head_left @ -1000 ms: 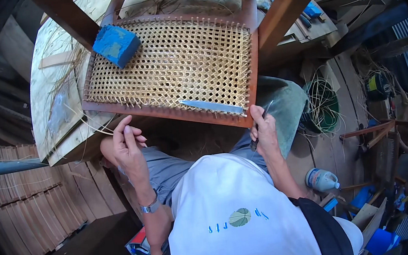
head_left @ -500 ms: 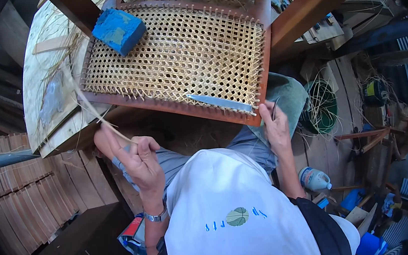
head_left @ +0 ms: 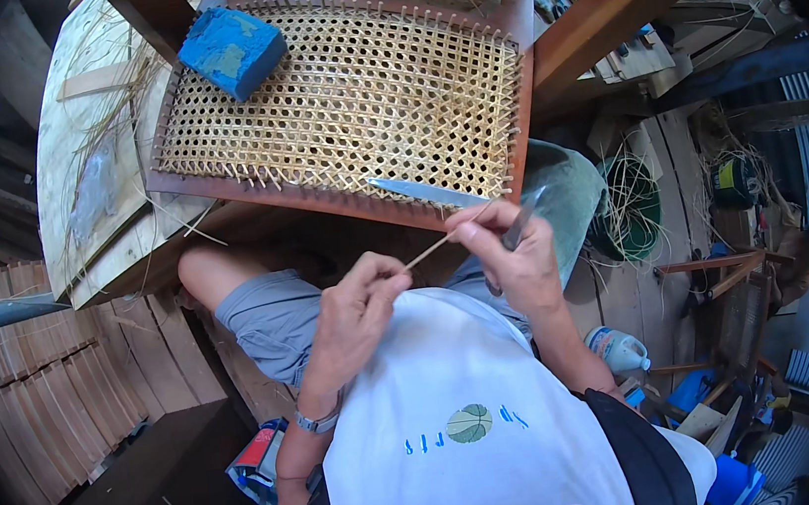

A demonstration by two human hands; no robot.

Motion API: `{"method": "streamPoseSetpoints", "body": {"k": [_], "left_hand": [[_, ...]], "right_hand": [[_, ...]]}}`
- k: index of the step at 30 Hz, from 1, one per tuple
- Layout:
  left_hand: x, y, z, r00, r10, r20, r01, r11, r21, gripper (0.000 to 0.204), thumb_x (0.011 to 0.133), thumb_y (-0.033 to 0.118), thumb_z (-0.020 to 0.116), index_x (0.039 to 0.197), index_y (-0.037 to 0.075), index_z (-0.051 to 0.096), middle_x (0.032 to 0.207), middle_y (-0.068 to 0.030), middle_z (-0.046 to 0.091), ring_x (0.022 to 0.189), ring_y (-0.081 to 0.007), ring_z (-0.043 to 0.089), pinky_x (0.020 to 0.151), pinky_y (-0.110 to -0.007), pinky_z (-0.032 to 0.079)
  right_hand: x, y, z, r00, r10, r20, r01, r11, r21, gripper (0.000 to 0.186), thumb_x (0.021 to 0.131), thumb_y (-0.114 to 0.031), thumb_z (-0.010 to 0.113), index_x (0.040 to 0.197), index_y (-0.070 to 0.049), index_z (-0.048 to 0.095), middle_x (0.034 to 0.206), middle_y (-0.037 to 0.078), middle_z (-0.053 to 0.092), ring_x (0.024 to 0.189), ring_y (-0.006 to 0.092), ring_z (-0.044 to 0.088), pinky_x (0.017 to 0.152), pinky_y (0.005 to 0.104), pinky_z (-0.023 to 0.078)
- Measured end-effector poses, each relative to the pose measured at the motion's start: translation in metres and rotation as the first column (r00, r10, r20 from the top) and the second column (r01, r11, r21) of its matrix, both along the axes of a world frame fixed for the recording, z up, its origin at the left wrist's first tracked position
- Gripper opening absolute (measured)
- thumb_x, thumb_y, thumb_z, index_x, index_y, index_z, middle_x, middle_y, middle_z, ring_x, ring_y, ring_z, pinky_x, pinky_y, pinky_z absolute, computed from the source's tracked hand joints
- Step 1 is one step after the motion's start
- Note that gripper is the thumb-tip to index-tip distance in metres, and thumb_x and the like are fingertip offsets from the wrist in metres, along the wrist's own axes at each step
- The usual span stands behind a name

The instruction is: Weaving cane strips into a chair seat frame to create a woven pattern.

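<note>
The pale wooden table [head_left: 63,132] bears loose strands [head_left: 117,111], a flat strip [head_left: 94,81] and clear plastic [head_left: 95,191].

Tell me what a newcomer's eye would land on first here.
Probably the woven cane chair seat at upper centre, with a bright blue block resting on its upper left part. Below it, the left hand and right hand hold a thin cane strand between them. A pointed metal blade lies along the seat's near edge, toward the right.
</note>
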State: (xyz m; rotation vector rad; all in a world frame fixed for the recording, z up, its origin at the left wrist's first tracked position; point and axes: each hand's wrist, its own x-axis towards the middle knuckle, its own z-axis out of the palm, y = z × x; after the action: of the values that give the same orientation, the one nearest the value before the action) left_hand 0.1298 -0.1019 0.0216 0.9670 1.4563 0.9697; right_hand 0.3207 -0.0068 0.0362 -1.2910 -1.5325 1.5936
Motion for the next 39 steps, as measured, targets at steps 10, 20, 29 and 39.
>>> {"method": "streamPoseSetpoints", "body": {"k": [10,20,29,39], "left_hand": [[-0.039,-0.008,0.000,0.995,0.075,-0.063,-0.076,0.997,-0.008,0.009,0.092,0.005,0.069,0.090,-0.002,0.073,0.076,-0.0021,0.065,0.068,-0.0061,0.058,0.061,-0.021,0.043],[-0.072,0.023,0.011,0.884,0.322,-0.339,-0.273,0.944,0.183,0.011,0.088,0.009,0.077,0.088,-0.002,0.073,0.075,0.0044,0.053,0.065,-0.0027,0.041,0.057,-0.022,0.031],[-0.086,0.020,-0.029,0.838,0.513,-0.187,-0.482,0.855,0.191,0.013,0.089,0.010,0.078,0.092,-0.001,0.072,0.076,0.0069,0.055,0.068,-0.0003,0.043,0.060,-0.018,0.033],[-0.099,0.051,-0.032,0.718,0.608,-0.339,-0.456,0.778,0.432,0.014,0.088,0.011,0.077,0.089,-0.002,0.072,0.080,-0.0001,0.062,0.069,-0.0059,0.056,0.064,-0.021,0.044]], "right_hand": [[0.039,0.047,-0.014,0.856,-0.457,-0.241,0.477,0.879,0.027,0.018,0.092,-0.004,0.068,0.107,0.003,0.065,0.090,0.008,0.073,0.046,-0.0010,0.039,0.040,0.0160,0.027],[0.069,0.077,-0.018,0.911,-0.387,-0.143,0.409,0.895,0.179,0.016,0.098,-0.013,0.064,0.108,-0.001,0.068,0.094,0.008,0.074,0.048,-0.0004,0.038,0.043,0.0165,0.028],[0.066,0.075,-0.033,0.917,-0.397,0.031,0.381,0.898,0.220,0.019,0.095,-0.017,0.071,0.105,-0.002,0.071,0.084,0.001,0.069,0.050,-0.0013,0.040,0.044,0.0167,0.028],[0.041,0.142,-0.018,0.882,-0.439,0.170,0.267,0.764,0.588,0.019,0.094,-0.014,0.071,0.102,0.003,0.074,0.088,0.001,0.070,0.080,0.0067,0.060,0.077,0.0238,0.048]]}}
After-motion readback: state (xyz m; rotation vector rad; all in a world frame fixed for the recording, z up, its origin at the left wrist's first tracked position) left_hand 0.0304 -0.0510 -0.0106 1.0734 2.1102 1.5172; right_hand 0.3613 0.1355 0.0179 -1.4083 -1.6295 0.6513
